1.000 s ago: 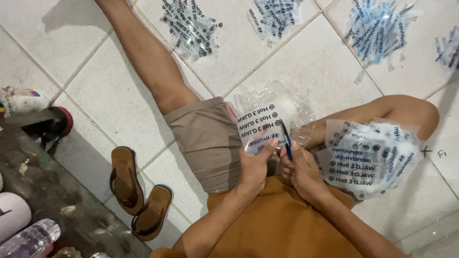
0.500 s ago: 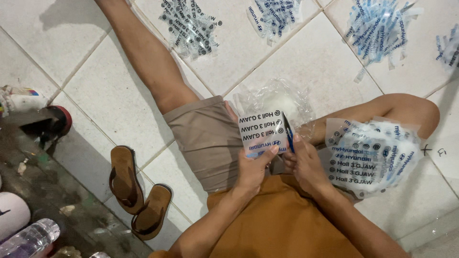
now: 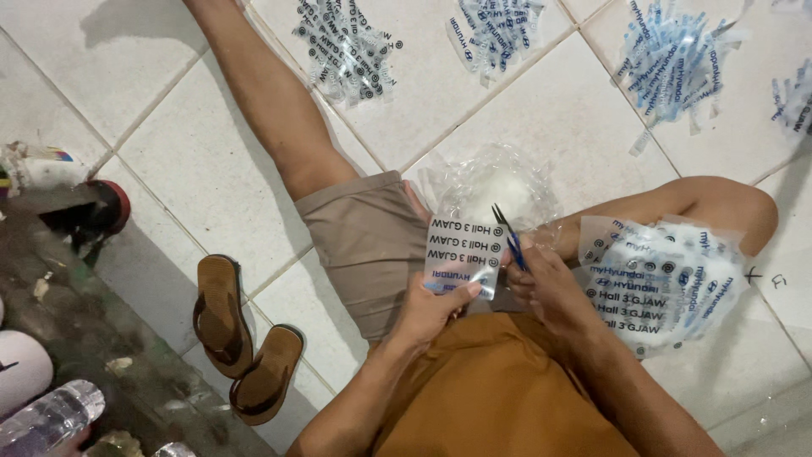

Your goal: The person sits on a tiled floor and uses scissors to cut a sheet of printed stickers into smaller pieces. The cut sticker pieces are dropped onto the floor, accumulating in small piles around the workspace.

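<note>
The person sits on the tiled floor point(image 3: 541, 110). The left hand point(image 3: 436, 309) is closed on a clear printed sheet point(image 3: 463, 254), thumb pinching its lower edge, holding it up over the lap. The right hand point(image 3: 545, 283) grips small scissors point(image 3: 506, 237), blades parted at the sheet's right edge. A stack of uncut sheets point(image 3: 660, 283) rests on the right knee. The flimsy film could buckle, so the cut may wander into the print, or the blade tips may nick the left thumb nearby.
</note>
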